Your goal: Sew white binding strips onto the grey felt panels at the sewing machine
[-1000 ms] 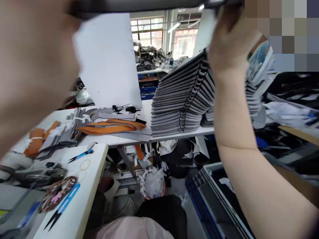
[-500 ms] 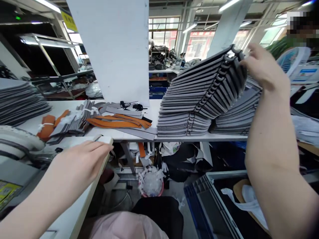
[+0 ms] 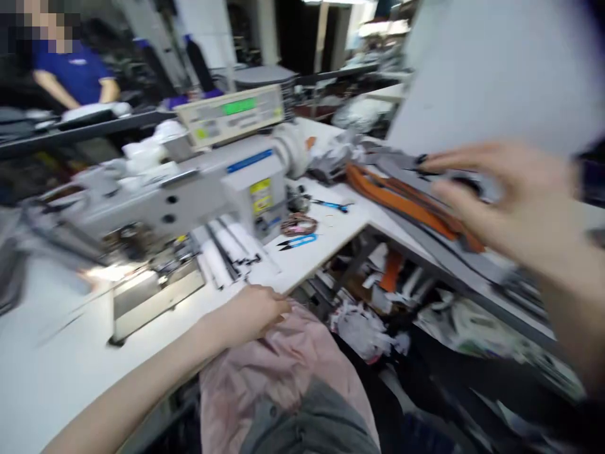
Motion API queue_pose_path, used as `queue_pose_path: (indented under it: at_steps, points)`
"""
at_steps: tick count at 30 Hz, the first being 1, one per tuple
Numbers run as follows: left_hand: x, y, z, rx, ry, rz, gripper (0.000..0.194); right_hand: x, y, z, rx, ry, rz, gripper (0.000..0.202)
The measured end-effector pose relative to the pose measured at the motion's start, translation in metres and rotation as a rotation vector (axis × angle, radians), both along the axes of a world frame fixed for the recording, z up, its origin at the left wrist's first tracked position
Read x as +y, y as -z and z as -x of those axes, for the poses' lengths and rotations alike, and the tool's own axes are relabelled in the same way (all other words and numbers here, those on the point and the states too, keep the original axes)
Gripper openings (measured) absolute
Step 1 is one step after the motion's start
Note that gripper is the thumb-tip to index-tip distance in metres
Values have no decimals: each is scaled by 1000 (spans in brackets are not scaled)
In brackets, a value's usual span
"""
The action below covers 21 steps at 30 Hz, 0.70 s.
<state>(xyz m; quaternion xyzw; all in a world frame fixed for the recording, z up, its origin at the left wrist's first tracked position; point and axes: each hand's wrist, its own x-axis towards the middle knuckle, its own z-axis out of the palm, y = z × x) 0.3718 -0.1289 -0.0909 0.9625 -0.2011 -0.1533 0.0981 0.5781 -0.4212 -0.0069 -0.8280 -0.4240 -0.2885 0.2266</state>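
My left hand rests at the front edge of the white table, beside the pink cloth over my lap. Its fingers are curled, and what they hold, if anything, is hidden. Blurred by motion, my right hand is raised with thumb and fingers apart over the orange strips and grey strips, holding nothing. A sewing machine with a lit needle area stands left of centre. Blue-handled snips and a brown coil lie to its right.
A control panel with a green display tops the machine. A person in a blue shirt is at the upper left. Below the tables are a basket of white scraps and orange and white offcuts. A white pillar rises at the upper right.
The view has swung left to the sewing machine. My right hand has come away from the tall stack of grey pieces. My left hand has shifted along the table edge toward my lap.
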Motion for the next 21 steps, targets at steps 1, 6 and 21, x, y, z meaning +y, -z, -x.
queue_pose_path:
  at_steps: [1,6,21]
  points:
    - [7,7,15,23,-25,24,17,50,17,5,76,-273,39,31]
    - [42,33,90,-13,-237,155,22,266,102,82,377,-804,447,37]
    - [89,110,114,-417,-654,91,58,416,178,89,482,-630,423,41]
